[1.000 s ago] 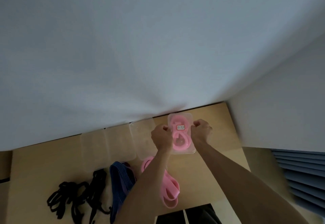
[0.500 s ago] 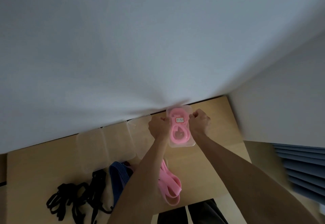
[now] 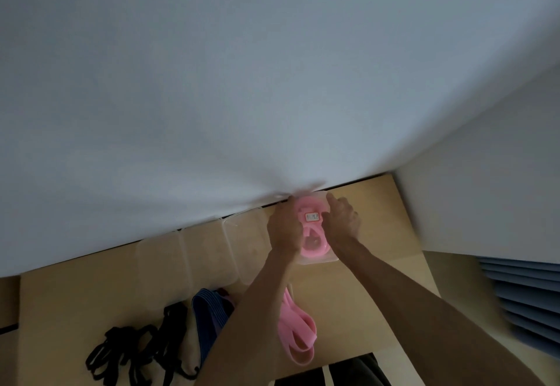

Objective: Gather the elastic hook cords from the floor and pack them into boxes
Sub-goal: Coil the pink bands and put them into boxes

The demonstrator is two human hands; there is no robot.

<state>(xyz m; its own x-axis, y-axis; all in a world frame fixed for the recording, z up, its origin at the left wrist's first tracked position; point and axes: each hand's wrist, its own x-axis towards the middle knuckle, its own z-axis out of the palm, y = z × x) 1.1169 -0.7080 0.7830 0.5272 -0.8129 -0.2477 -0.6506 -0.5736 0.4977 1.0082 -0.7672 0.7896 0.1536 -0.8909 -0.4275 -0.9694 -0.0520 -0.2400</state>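
Note:
A clear plastic box (image 3: 315,260) sits on the wooden floor against the white wall, with a coiled pink cord (image 3: 313,231) and its small label inside. My left hand (image 3: 285,229) grips the box's left side, fingers curled on it. My right hand (image 3: 342,219) grips the right side, forefinger up at the far corner. Loose on the floor nearer me lie a pink cord (image 3: 298,331), a blue cord (image 3: 207,316) and a tangle of black cords (image 3: 136,352).
Three more clear boxes (image 3: 209,252) stand in a row along the wall, left of the held one. A white wall fills the upper view and meets a second wall at right. Blue slats (image 3: 527,301) show at far right. Dark fabric (image 3: 342,373) lies at the bottom edge.
Both hands and the box with the pink cord have moved away from me, up against the base of the wall. The view has tilted slightly.

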